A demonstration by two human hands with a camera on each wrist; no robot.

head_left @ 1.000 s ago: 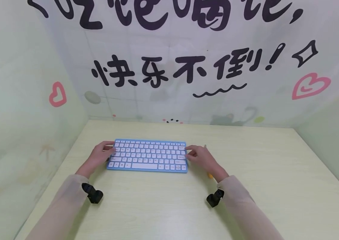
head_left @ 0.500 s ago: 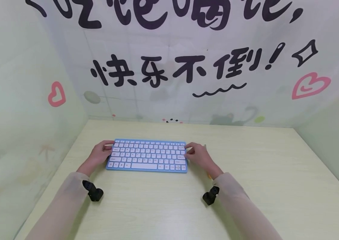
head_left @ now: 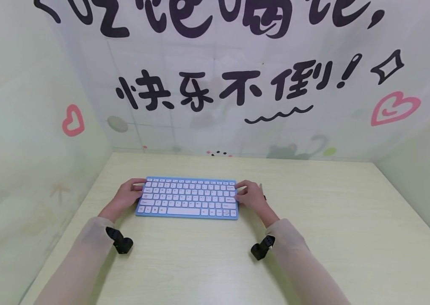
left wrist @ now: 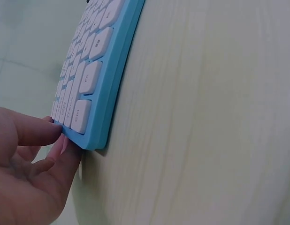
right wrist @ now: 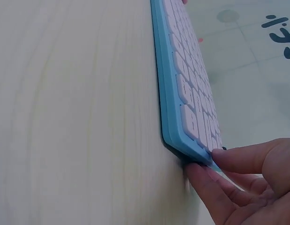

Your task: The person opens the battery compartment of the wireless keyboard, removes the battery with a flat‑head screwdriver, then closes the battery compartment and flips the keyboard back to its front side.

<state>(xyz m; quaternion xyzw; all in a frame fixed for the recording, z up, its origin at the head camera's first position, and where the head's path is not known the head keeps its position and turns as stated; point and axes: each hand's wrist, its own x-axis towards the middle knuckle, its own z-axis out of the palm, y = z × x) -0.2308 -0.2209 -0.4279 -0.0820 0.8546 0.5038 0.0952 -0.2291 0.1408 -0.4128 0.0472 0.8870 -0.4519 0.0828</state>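
A light-blue keyboard (head_left: 188, 198) with white keys lies on the pale wooden table, its long side facing me. My left hand (head_left: 125, 195) holds its left end; in the left wrist view the thumb (left wrist: 39, 130) sits at the side edge and other fingers reach low beside the end. At the opposite end my right hand (head_left: 252, 197) pinches the side edge. The right wrist view shows that thumb (right wrist: 241, 158) at the top edge, with fingertips (right wrist: 196, 171) against the lower edge. Parts of both hands' far fingers are hidden.
A thin grey tip (head_left: 260, 186) of some object pokes out behind my right hand, the rest of it covered. The pale table (head_left: 352, 237) stretches right and toward me. A printed cloth backdrop (head_left: 215, 127) rises at the table's back edge, with side panels left and right.
My left thumb has slid off the keyboard's top onto its edge. The right forearm and wrist have shifted slightly left. The keyboard stays nearly where it was.
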